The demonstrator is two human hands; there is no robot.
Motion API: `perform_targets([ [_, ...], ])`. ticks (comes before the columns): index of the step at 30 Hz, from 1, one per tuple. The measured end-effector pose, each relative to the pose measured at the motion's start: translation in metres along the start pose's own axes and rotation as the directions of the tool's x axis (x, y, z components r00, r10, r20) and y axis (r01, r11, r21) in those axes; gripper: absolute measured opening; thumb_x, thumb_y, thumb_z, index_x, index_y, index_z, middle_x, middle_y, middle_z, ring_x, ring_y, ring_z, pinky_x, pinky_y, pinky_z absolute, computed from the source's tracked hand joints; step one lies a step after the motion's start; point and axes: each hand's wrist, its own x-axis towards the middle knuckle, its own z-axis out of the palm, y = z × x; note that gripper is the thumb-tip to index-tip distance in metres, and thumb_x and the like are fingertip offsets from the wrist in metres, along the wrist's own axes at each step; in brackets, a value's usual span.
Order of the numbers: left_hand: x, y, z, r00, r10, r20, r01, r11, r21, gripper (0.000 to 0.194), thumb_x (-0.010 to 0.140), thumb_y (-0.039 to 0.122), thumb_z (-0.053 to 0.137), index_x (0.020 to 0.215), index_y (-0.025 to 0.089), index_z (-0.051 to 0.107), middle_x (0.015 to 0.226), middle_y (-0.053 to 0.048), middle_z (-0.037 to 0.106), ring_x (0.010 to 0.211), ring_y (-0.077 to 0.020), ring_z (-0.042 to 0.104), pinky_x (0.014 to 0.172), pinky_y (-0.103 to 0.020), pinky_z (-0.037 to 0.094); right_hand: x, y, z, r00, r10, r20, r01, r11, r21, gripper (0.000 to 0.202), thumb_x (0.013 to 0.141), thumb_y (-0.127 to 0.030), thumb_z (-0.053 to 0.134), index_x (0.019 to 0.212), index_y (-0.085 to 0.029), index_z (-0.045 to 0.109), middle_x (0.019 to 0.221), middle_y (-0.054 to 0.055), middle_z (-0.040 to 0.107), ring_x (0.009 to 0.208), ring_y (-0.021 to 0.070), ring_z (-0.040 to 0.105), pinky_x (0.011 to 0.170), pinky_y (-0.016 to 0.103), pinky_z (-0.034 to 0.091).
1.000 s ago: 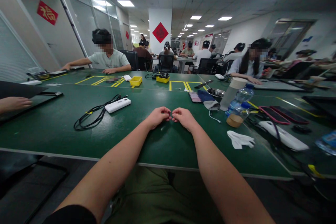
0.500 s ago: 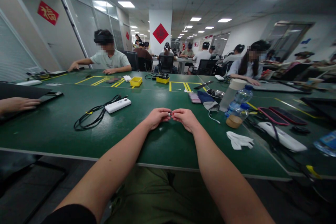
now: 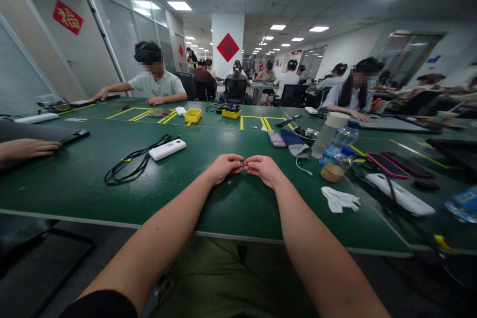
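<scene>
Just above the green table (image 3: 179,198), my left hand (image 3: 224,169) pinches a tiny silvery piece (image 3: 242,163) between thumb and fingers. Facing it, my right hand (image 3: 264,169) is closed in a pinch with a small orange-red piece (image 3: 246,163) showing at its fingertips. The two pieces meet or nearly meet between the hands; they are too small to name, and my fingers hide most of them.
A white power bank (image 3: 167,149) and looped black cable (image 3: 126,164) lie left. To the right are a white glove (image 3: 340,199), bottles (image 3: 337,164), a metal bowl (image 3: 306,132) and phones (image 3: 387,164). Yellow trays (image 3: 193,116) stand farther back. A co-worker's hand (image 3: 33,148) is at far left.
An orange-red piece now shows at my right fingertips, where it did not show before. My hands have stayed almost in place. The co-worker's hand at far left has shifted slightly right.
</scene>
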Motion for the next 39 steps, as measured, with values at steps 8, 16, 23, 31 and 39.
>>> perform_targets([
  [8,0.0006,-0.0002,-0.0012,1.0,-0.007,0.015,0.007,1.0,0.012,0.026,0.076,0.011,0.065,0.102,0.011,0.064,0.085,-0.01,0.069,0.064,-0.0095,0.065,0.067,-0.022,0.054,0.0006,0.0007,-0.0021,1.0,-0.011,0.01,0.011,1.0,0.017,0.01,0.072,-0.009,0.066,0.081,-0.013,0.065,0.073,0.007,0.069,0.067,0.0136,0.067,0.064,0.023,0.056],
  [16,0.0003,0.0003,-0.003,0.999,-0.027,0.026,0.028,0.998,-0.049,0.026,0.076,0.007,0.062,0.102,0.009,0.066,0.09,-0.014,0.07,0.072,-0.0127,0.067,0.07,-0.022,0.055,-0.0005,-0.0005,-0.0012,1.0,-0.002,0.029,0.001,0.999,0.04,0.011,0.071,-0.009,0.068,0.082,-0.012,0.066,0.075,0.008,0.069,0.068,0.0144,0.067,0.067,0.025,0.056],
  [23,0.0001,-0.0007,-0.0025,1.0,-0.005,0.022,0.006,0.999,-0.036,0.028,0.074,0.007,0.064,0.102,0.009,0.066,0.089,-0.013,0.07,0.072,-0.0124,0.067,0.072,-0.022,0.055,-0.0005,0.0,-0.0015,0.999,0.009,0.054,-0.013,0.997,0.075,0.014,0.068,-0.007,0.07,0.08,-0.012,0.065,0.075,0.008,0.07,0.07,0.0153,0.068,0.068,0.026,0.057],
  [31,-0.0004,0.0007,-0.0014,1.0,-0.007,0.024,0.006,0.999,0.034,0.027,0.075,0.007,0.064,0.102,0.009,0.067,0.086,-0.011,0.07,0.064,-0.0092,0.065,0.067,-0.02,0.055,0.0004,0.001,-0.0037,0.998,0.036,0.045,-0.038,0.998,0.045,0.016,0.067,-0.006,0.071,0.081,-0.011,0.064,0.072,0.007,0.07,0.058,0.0123,0.065,0.054,0.021,0.055],
  [39,0.0012,-0.0009,-0.0037,0.999,-0.024,0.035,0.024,1.0,-0.017,0.025,0.075,0.005,0.063,0.1,0.008,0.067,0.089,-0.013,0.07,0.072,-0.0134,0.068,0.069,-0.021,0.056,0.0009,0.0021,-0.0041,0.998,0.032,0.053,-0.036,0.996,0.087,0.013,0.07,-0.005,0.069,0.081,-0.01,0.065,0.075,0.01,0.07,0.065,0.0152,0.068,0.061,0.023,0.057],
])
